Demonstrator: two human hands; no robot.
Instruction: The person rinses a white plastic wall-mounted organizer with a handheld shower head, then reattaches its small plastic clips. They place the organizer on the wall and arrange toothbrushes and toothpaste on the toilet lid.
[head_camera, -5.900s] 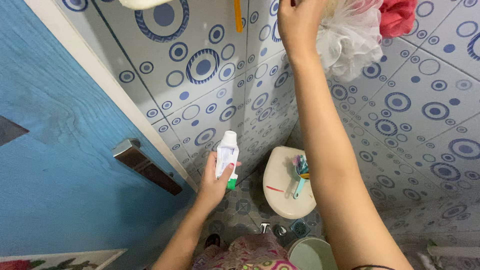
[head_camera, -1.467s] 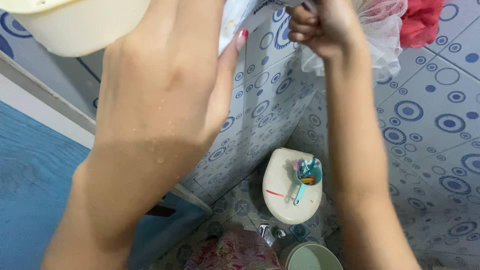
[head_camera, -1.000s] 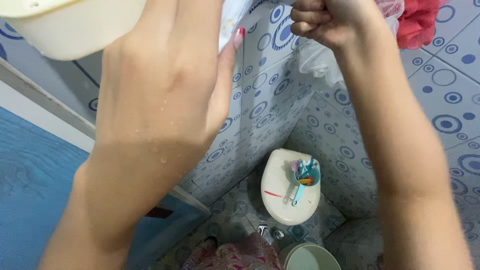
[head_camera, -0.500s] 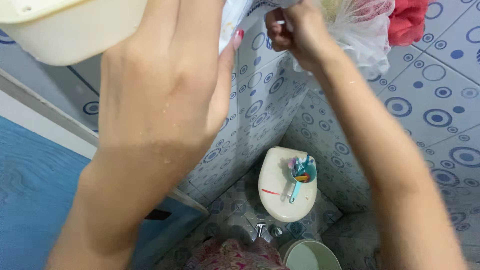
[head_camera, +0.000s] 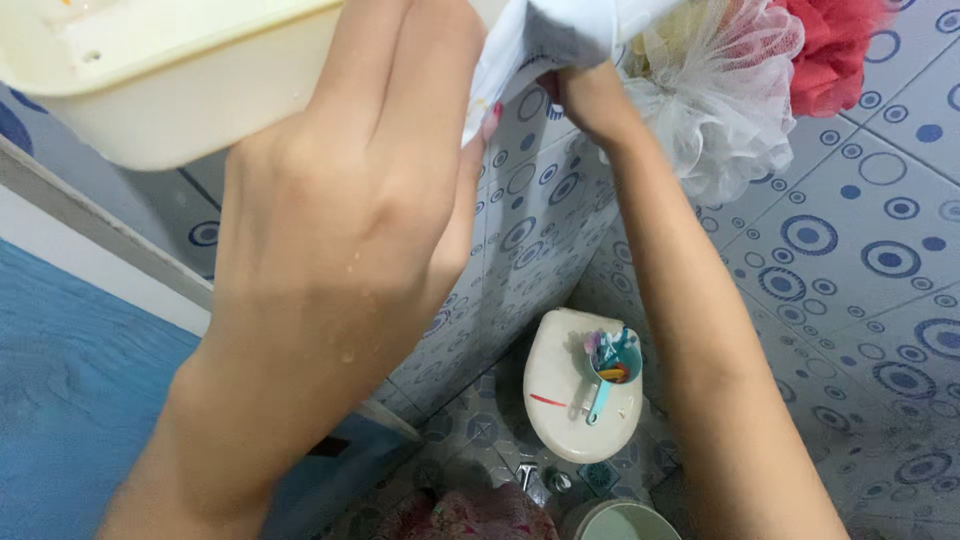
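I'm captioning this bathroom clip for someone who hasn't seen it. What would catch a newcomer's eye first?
The left hand, wet with droplets, fills the middle of the view, raised beside a cream plastic shelf at top left and gripping a white tube. The right hand reaches up to the tube's lower end, next to a white mesh sponge and a red one. Far below, a teal cup of toothbrushes sits on a cream lid.

Cream toilet lid (head_camera: 560, 390), teal cup (head_camera: 612, 362) on it (brushes inside)
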